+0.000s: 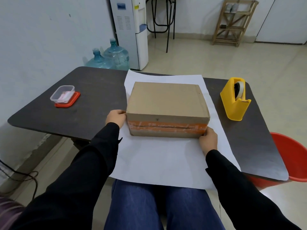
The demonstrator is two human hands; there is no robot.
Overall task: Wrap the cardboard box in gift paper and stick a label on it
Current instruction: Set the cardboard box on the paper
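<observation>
Dark brown worktop [99,87] with rounded corners fills the middle of the view, and I sit at its near edge. A big white sheet of gift paper [159,160] lies flat across it; its near edge hangs off over my lap and its far corner pokes past the far edge. A white water dispenser [127,30] stands on the floor by the back wall. The cardboard box [166,100] sits closed on the gift paper, toward the far half of the sheet, with an orange tape band along its near face. A wooden rack [232,24] stands far right by the wall. A red tub [290,156] is on the floor, partly under the worktop's right corner. Two blue water bottles [116,55] stand beside the dispenser. A yellow tape dispenser [234,105] stands on the bare worktop right of the paper, roll inside. A clear plastic container [63,94] sits on its red lid [66,104] at the left, well apart from the paper; contents unclear. My left hand [116,119] has curled fingers gripping the box's near-left upper corner. My right hand [209,138] grips the near-right lower corner, with its heel on the paper.
</observation>
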